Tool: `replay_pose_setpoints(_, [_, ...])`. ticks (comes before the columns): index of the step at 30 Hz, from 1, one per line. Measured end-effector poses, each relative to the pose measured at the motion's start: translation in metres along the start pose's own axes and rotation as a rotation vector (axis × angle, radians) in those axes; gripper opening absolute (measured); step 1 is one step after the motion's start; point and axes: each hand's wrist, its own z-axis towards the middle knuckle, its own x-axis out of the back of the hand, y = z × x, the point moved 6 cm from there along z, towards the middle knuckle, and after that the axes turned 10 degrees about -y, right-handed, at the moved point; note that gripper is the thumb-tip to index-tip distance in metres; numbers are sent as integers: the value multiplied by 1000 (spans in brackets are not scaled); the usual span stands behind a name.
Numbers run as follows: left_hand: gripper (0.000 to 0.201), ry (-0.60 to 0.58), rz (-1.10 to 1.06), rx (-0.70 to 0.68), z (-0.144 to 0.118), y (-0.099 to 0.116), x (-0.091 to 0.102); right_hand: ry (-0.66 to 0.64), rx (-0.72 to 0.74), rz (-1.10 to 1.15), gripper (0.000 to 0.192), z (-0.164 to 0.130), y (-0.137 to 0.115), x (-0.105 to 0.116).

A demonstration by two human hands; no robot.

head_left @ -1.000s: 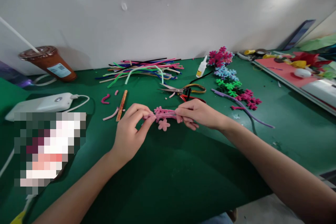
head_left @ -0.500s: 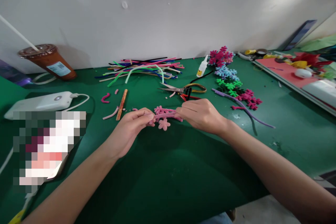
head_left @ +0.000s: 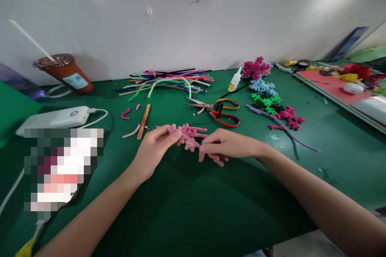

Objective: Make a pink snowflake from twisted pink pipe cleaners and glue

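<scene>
Over the table (head_left: 199, 204), left fingers (head_left: 171, 140) pinch a pink flower (head_left: 173, 129); right fingers (head_left: 208, 148) cover a stem's end (head_left: 197, 145), grip unclear.

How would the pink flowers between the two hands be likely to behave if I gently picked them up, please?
The pink flowers are probably light, since their stems look thin. They seem unlikely to slip, as the surface looks fuzzy. The stems may bend under a push yet keep their shape, since they stick out fairly straight.

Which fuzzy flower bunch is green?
The green bunch sits between the light blue bunch and the lower dark pink bunch; the other bunches are blue or pink.
</scene>
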Motion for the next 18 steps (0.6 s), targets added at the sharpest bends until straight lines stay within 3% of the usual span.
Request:
replay_pose_setpoints(4, [13, 0, 169, -67, -6, 10, -6, -96, -32, -85, 37, 5, 0, -16])
replay_pose_setpoints(10, [16, -141, 374, -132, -9, 19, -21, 226, 140, -78, 44, 2, -12, -2])
replay_pose_setpoints(15, [20, -174, 387, -108, -7, 15, -23, 264, 217, -154, 29, 2, -20, -4])
replay_pose_setpoints(18, [21, -208, 258, -68, -8, 11, -24, 262, 212, -42, 28, 5, -14, -8])
